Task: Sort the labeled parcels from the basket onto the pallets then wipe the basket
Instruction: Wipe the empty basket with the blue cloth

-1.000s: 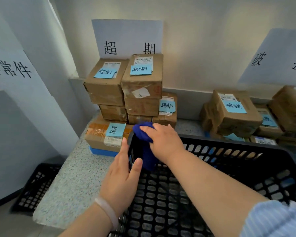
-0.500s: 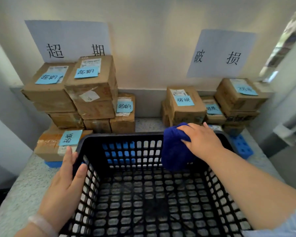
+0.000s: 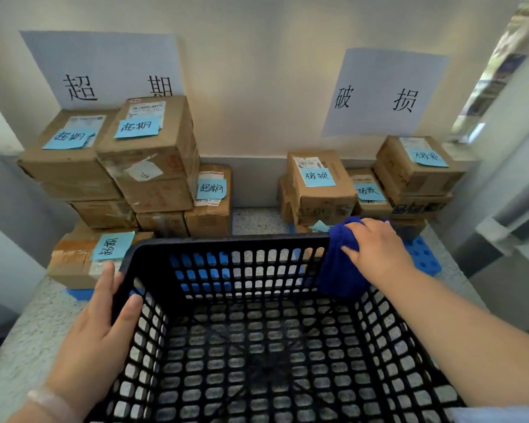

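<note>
A black lattice basket [image 3: 226, 244] is shown from above on a speckled ledge [image 3: 257, 219]. Its open top faces up and its side walls run away from the viewer toward the stacked boxes. The near end is cut off, so the longer axis cannot be told.

A blue cloth [image 3: 339, 270] is draped over the basket's far right corner, its length hanging down the inside. It is gripped and pressed to the rim by the right hand [image 3: 376, 251]. The left rim, near the far left corner, is held by the left hand [image 3: 95, 325], thumb inside, fingers outside.

Parcels [image 3: 153, 154] with blue labels are stacked at the ledge's back left, and further parcels [image 3: 318, 184] at its back right on a blue pallet [image 3: 422, 257], beneath paper signs [image 3: 104, 65].

Half a second earlier the cloth was nearer the middle of the far rim; a second earlier, at the far left corner. The left hand's hold is unchanged.
</note>
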`<act>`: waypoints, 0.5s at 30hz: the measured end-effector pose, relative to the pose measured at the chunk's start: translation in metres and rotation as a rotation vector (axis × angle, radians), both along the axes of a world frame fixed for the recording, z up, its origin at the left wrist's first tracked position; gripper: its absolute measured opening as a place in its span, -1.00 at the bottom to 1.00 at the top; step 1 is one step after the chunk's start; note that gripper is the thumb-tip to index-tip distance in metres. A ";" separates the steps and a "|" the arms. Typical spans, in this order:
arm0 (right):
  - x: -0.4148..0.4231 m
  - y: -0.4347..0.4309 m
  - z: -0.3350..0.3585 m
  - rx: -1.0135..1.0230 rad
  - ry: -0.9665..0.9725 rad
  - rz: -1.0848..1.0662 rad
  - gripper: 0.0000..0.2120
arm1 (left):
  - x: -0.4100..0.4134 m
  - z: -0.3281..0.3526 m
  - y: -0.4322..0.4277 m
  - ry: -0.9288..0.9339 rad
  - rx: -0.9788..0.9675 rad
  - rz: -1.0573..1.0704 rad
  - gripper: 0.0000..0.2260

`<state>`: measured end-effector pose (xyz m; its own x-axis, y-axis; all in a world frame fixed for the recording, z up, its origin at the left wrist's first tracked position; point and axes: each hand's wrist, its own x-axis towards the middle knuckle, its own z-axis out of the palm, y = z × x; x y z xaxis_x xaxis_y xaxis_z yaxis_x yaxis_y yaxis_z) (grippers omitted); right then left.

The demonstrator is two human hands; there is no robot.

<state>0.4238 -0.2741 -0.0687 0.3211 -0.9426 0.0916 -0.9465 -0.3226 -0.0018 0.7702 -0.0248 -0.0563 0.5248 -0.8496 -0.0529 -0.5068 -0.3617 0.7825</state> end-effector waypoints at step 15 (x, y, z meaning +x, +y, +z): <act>0.264 0.073 -0.004 0.028 -0.116 0.458 -0.67 | 0.007 -0.013 0.000 -0.093 0.041 -0.045 -0.22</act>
<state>0.6874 -0.2015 -0.0726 0.6936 -0.7089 0.1278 -0.6997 -0.7052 -0.1142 0.7770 -0.0253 -0.0689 0.4899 -0.8708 -0.0406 -0.5931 -0.3671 0.7166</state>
